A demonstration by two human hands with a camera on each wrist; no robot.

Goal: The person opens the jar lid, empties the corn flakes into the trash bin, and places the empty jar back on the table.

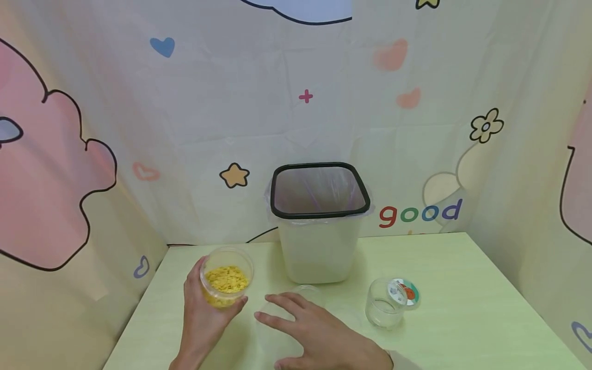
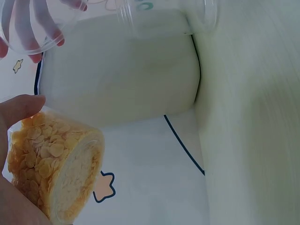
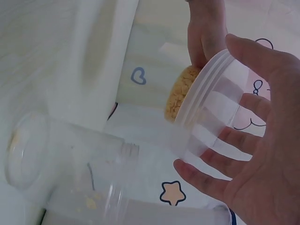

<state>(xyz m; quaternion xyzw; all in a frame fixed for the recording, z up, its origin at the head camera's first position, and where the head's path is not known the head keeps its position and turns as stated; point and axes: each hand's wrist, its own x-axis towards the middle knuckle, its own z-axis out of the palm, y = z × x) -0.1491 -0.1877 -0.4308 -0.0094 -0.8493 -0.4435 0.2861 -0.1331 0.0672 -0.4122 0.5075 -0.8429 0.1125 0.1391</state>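
Observation:
My left hand grips a clear plastic jar with yellow flakes in it. The jar is tilted, its mouth facing up toward the head camera. My right hand is to its right, fingers spread around a clear plastic bowl, with the thumb at its rim and the other fingers along its side. That bowl is faint in the head view. Partly hidden behind the right hand stands a clear jar with a few yellow crumbs inside.
A pale bin with a black rim and a thin liner stands at the back of the table. To the right are another clear jar and a round lid with a coloured label. A printed curtain surrounds the table.

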